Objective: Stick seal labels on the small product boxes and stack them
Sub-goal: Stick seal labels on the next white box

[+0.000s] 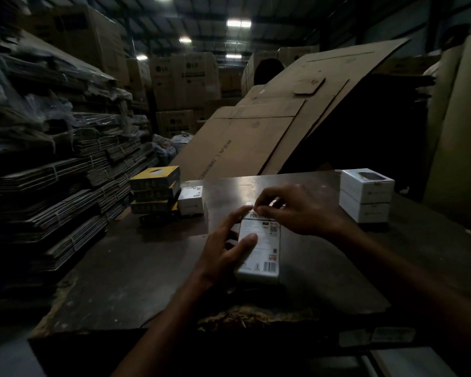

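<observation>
A small white product box [264, 246] with printed text and barcodes lies on the dark table [147, 268]. My left hand [226, 246] grips its left side, thumb resting on top. My right hand [294, 208] is at the box's far end, fingertips pinching a small white seal label [249, 204] at the top edge. Two white boxes [366, 195] are stacked at the right. At the left stands a stack of yellow-and-black boxes [155, 191], with one white box [191, 200] beside it.
Bundles of flattened cardboard [52, 159] are piled high along the left. A large bent cardboard sheet [269, 118] leans behind the table. Big cartons [185, 77] fill the background. The table's near edge [229, 319] is chipped and rough.
</observation>
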The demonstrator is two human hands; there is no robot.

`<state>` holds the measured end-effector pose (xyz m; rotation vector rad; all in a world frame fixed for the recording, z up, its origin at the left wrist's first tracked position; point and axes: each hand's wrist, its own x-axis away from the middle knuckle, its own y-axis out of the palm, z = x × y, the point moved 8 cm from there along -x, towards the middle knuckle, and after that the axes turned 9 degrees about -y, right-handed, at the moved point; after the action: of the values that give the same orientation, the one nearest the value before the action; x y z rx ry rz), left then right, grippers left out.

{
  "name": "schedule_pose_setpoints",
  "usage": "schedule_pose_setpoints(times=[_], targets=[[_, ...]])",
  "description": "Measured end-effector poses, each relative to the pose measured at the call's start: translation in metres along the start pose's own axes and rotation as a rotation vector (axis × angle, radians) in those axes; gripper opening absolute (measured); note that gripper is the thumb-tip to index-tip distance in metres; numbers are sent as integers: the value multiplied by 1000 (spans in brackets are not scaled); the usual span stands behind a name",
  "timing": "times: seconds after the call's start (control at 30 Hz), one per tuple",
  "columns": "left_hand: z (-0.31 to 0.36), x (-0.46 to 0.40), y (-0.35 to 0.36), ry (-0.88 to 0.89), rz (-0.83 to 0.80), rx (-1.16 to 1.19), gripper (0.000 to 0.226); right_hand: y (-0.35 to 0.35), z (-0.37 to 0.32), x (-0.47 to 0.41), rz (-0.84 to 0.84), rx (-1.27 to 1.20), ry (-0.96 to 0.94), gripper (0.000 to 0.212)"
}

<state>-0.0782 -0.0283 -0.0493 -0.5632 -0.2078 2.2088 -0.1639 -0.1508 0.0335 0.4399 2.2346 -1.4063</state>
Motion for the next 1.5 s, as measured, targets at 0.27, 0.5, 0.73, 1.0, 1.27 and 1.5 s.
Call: schedule_pose_setpoints(times=[0.27, 0.5, 0.73, 1.0, 1.27, 1.5], targets=[[-1, 0, -1, -4, 8, -2, 55, 5, 17, 10, 58, -269, 129, 12], [-3, 0, -2, -17, 15, -37, 57, -5, 16, 12, 92, -348, 121, 9], [0, 0, -3, 4, 33, -62, 57, -11, 13, 15, 122, -357, 96, 9], [0, -1, -4, 10, 23, -36, 60, -5, 5, 1, -85, -330, 30, 16], [0, -1, -4, 23, 23, -27, 63, -1, 8, -7, -110, -202, -3, 13], [8, 2, -3, 83, 41, -36, 67, 2, 13, -10, -154, -214, 97, 13]])
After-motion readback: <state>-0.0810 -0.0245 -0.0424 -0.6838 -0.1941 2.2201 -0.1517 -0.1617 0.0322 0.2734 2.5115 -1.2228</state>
